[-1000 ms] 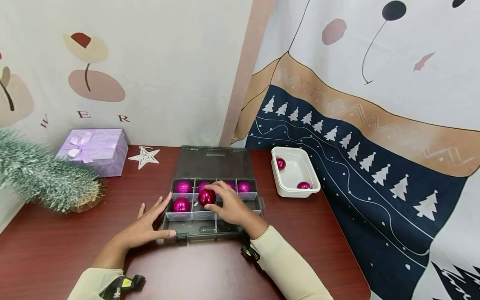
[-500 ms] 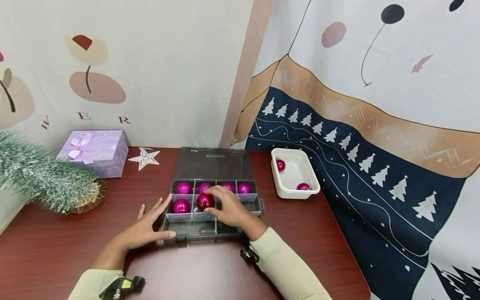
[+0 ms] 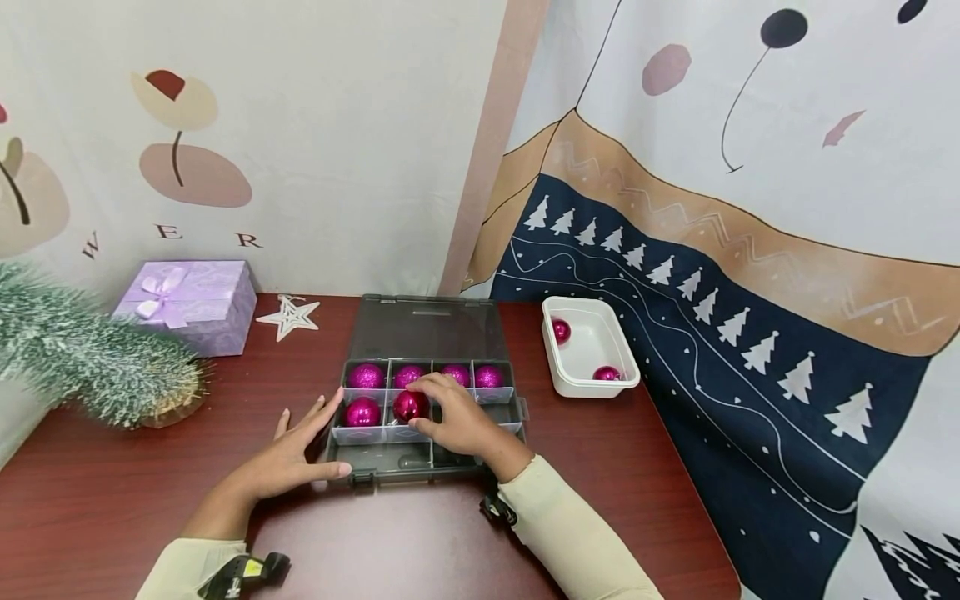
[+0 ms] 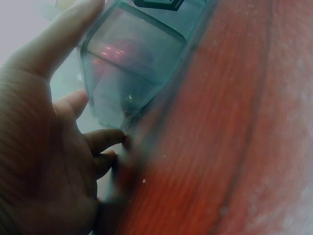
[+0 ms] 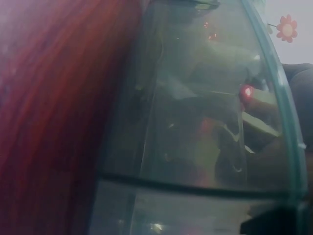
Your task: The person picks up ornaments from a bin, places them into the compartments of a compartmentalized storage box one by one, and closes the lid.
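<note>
The right hand (image 3: 459, 421), fingers pinching a shiny bauble (image 3: 408, 407), has lowered it into the case (image 3: 378, 456) towards the desk's (image 3: 397, 533) back edge — nearly seated, apparently; the left hand (image 3: 288, 458), fingers spread, touches the case.

"Cut off?"
"The frosted tree (image 3: 82, 350), by the head view's left edge."
"Hidden?"
"The right hand (image 3: 456, 418) covers part of the ball (image 3: 408, 406) it pinches."
"Blurred?"
"A reddish shape (image 4: 124, 55) through the case (image 4: 159, 44), upper left of the left wrist view."
</note>
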Available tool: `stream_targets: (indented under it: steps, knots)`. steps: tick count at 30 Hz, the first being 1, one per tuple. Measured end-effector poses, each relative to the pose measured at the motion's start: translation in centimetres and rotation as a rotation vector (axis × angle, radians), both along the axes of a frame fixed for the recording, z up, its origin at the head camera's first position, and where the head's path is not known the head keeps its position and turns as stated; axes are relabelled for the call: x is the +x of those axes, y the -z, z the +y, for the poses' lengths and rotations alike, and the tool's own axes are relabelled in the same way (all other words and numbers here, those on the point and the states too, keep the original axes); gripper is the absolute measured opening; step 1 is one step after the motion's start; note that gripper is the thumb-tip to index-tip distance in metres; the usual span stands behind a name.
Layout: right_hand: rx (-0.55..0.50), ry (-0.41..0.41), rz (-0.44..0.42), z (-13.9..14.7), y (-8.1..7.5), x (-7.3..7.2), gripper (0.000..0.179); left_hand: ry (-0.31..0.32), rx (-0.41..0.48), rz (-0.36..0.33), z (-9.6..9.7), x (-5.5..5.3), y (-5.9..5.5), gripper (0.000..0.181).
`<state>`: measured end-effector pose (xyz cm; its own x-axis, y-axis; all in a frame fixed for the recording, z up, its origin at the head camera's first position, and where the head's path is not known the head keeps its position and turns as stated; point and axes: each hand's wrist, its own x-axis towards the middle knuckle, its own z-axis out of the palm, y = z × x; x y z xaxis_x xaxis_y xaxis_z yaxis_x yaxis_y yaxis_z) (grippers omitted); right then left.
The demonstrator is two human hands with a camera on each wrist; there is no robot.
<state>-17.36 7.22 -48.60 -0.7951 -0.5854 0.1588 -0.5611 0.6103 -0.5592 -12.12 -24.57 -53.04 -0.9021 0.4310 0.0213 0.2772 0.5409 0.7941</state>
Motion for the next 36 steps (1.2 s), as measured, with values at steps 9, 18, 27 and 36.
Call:
stream_targets:
  steps: [9, 18, 27, 36]
  knots:
    - [-0.002, 0.007, -0.049, -0.04, 0.10, 0.12, 0.049, 0.000, -0.003, -0.002, 0.03, 0.03, -0.05, 0.117]
    - [-0.007, 0.007, -0.072, -0.07, 0.09, 0.11, 0.049, 0.000, -0.002, 0.004, -0.01, -0.05, 0.03, 0.117]
    - [0.035, 0.006, -0.067, -0.16, 0.15, 0.07, 0.049, 0.002, -0.008, 0.007, -0.06, -0.03, 0.10, 0.117]
    - [0.056, -0.003, -0.054, -0.23, 0.07, 0.06, 0.049, -0.005, -0.015, 0.015, -0.06, -0.08, 0.17, 0.117]
